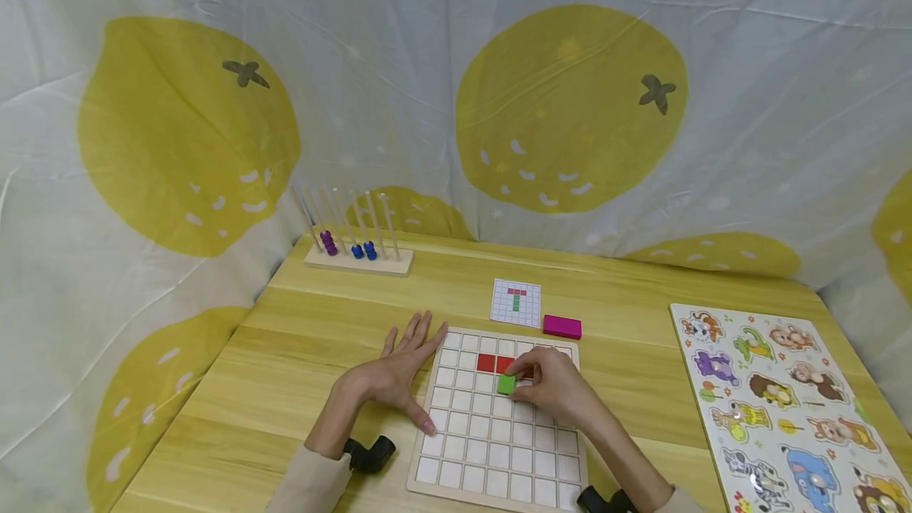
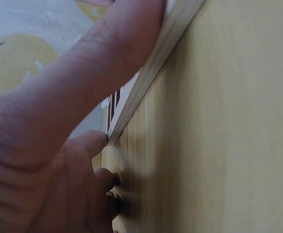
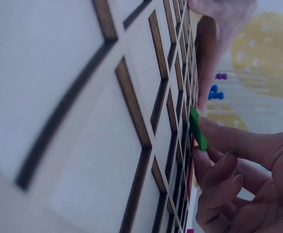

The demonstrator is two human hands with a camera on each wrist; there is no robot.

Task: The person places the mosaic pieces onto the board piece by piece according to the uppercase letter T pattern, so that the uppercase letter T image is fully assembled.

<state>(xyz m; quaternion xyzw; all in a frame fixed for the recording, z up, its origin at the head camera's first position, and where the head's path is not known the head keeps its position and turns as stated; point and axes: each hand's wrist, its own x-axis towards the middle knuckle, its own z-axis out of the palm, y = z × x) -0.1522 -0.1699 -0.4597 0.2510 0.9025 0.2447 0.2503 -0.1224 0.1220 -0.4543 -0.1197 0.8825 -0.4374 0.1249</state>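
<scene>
A wooden grid board point(image 1: 456, 492) with white square cells lies on the table. Red square tiles point(image 1: 486, 362) sit in a row near its far side, partly covered by my right hand point(image 1: 552, 386). That hand pinches a green square tile point(image 1: 507, 384) between thumb and fingers, just below the red row; the right wrist view shows the green tile point(image 3: 198, 128) tilted against the grid. My left hand point(image 1: 395, 374) rests spread at the board's left edge, its thumb on the board and its other fingers reaching to the table beyond.
A pattern card point(image 1: 516, 302) showing a red and green T lies behind the board, beside a magenta block point(image 1: 562, 327). At the back left stands a peg rack point(image 1: 359, 261) with purple and blue beads. An animal puzzle board point(image 1: 791, 410) lies at right.
</scene>
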